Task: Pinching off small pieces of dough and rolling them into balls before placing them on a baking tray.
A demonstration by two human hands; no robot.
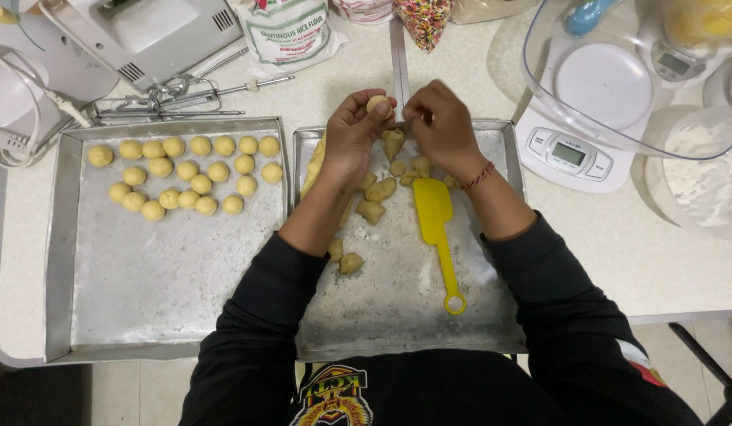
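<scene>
Surface: white counter (666,260), two floured metal trays side by side.
Left hand (351,138): upper centre, fingers pinching a small dough ball (376,102).
Right hand (441,126): fingertips closed at the ball's edge; grip unclear.
Right tray (397,315): rough dough chunks (378,193), yellow spatula (438,229).
Left tray (145,276): rows of rolled balls (188,173).
Upper right: kitchen scale (571,154).

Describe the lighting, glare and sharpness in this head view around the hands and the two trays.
Head view: even overhead light, soft shadows under the left hand and right hand; dull sheen, no hard glare, on the left tray and right tray; reflections streak the clear bowl; dough ball and yellow spatula are sharp; edges bend slightly.
</scene>
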